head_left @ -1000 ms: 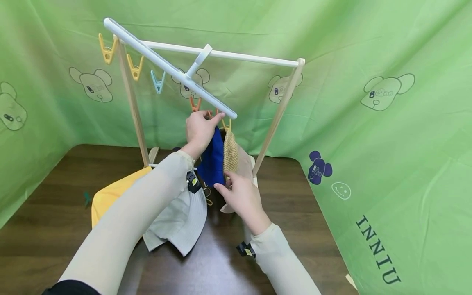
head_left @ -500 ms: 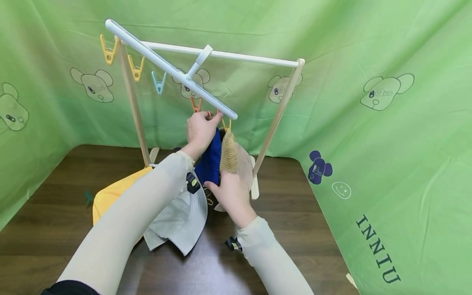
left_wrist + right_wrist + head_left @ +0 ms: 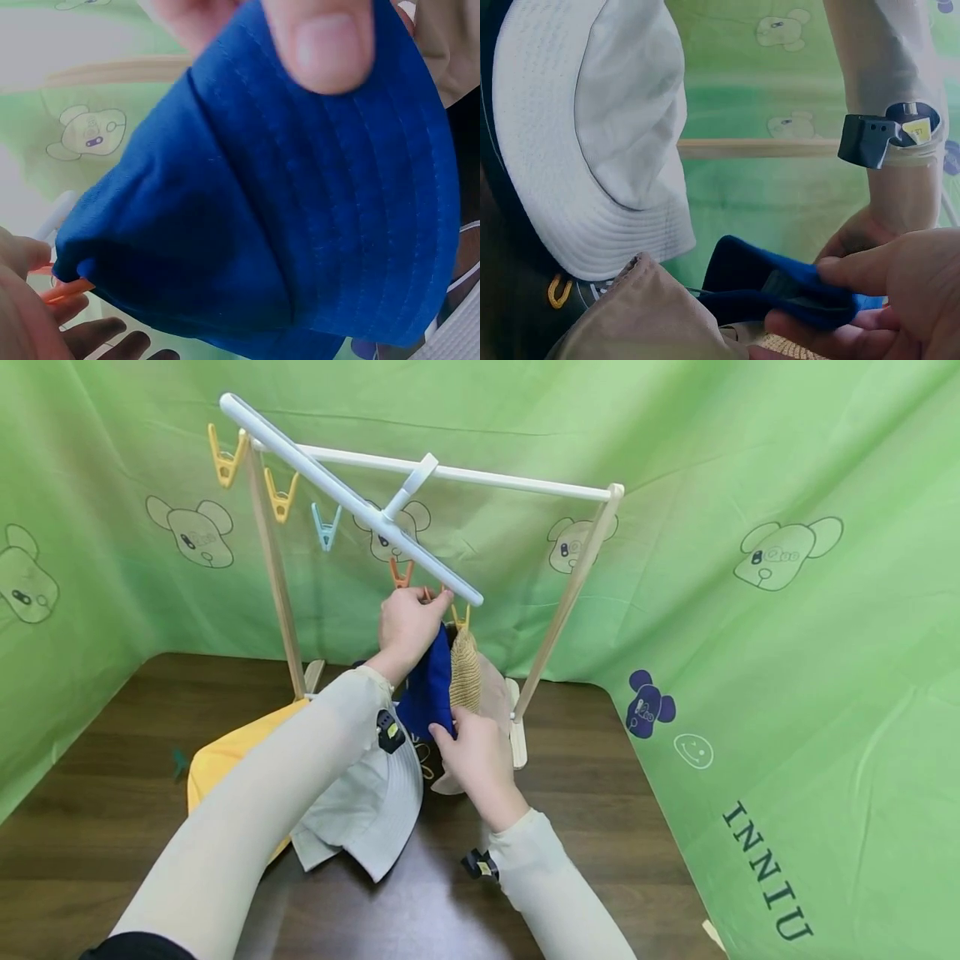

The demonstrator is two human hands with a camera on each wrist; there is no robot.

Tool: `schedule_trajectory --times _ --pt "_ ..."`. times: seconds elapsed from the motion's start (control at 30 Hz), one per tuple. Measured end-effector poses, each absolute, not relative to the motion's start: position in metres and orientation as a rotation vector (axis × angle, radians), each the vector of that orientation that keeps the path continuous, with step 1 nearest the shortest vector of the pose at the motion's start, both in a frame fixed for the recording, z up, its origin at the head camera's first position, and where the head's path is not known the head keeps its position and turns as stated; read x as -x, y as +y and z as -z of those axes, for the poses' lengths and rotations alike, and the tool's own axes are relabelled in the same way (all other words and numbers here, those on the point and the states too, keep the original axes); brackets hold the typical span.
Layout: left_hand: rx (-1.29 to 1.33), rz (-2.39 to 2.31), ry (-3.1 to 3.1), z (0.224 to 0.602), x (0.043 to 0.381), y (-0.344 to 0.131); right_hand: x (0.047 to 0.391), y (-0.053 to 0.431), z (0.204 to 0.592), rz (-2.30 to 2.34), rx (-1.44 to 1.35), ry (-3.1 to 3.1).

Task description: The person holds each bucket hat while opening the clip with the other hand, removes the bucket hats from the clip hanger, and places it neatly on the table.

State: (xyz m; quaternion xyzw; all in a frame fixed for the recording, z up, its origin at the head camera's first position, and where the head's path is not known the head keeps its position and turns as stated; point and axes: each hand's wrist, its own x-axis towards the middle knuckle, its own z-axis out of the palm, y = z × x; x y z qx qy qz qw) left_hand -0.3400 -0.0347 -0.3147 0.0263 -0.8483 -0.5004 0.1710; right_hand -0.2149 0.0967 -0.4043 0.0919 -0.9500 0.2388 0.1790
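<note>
A deep-blue cloth bucket hat carries rows of paler stitching on its brim; its slim plastic clip is orange. The long plastic hanger is pale blue, the fabric backdrop green with outlined animal heads, the grained wooden tabletop brown.

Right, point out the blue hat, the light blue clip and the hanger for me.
Blue hat (image 3: 292, 191): left wrist view, on the stitched brim near the crown seam.
Light blue clip (image 3: 326, 537): head view, on its lower body.
Hanger (image 3: 352, 500): head view, on its long bar.
</note>
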Motion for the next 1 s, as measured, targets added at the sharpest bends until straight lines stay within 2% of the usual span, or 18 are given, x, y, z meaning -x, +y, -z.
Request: schedule_trajectory --times 1.0 --pt "-0.019 1.477 -2.420 0.310 0.338 -0.037 0.206 0.107 0.409 -0.708 -0.245 -2.444"
